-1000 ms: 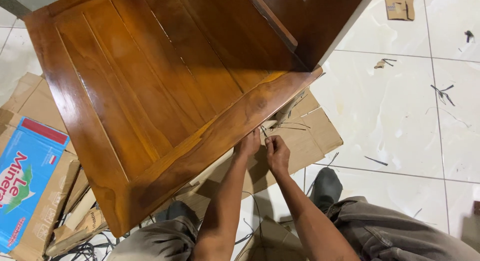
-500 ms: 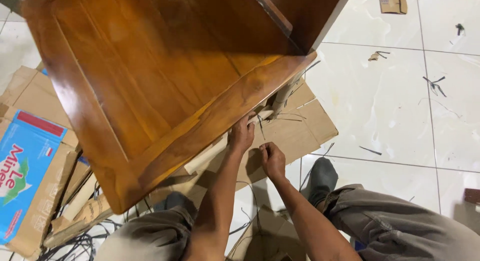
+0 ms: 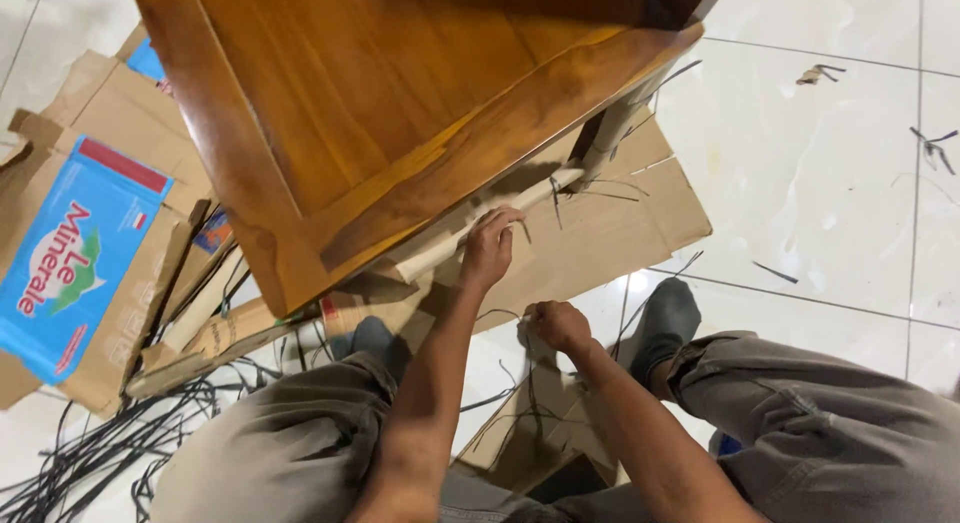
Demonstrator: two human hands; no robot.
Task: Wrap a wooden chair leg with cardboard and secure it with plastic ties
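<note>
left hand (image 3: 490,248) gripping wrapped table rail (image 3: 480,228) under wooden table (image 3: 400,113), right hand (image 3: 558,326) fisted on black strap (image 3: 528,383), cardboard (image 3: 600,243) underneath

The wooden table (image 3: 400,113) is varnished a warm brown, glossy and smooth, with light reflecting off its panel and frame. Below its edge, the rail (image 3: 480,226) under the left hand (image 3: 490,251) is wrapped in pale, matt paper or card. Flattened cardboard (image 3: 600,233) under the table is dull brown and fibrous; left of the table a carton (image 3: 70,253) has a printed blue face. The floor (image 3: 830,193) is glossy white tile. Thin black strips (image 3: 90,453) left of the person's knees look plastic. The trousers (image 3: 830,433) are matt grey-brown cloth.
</note>
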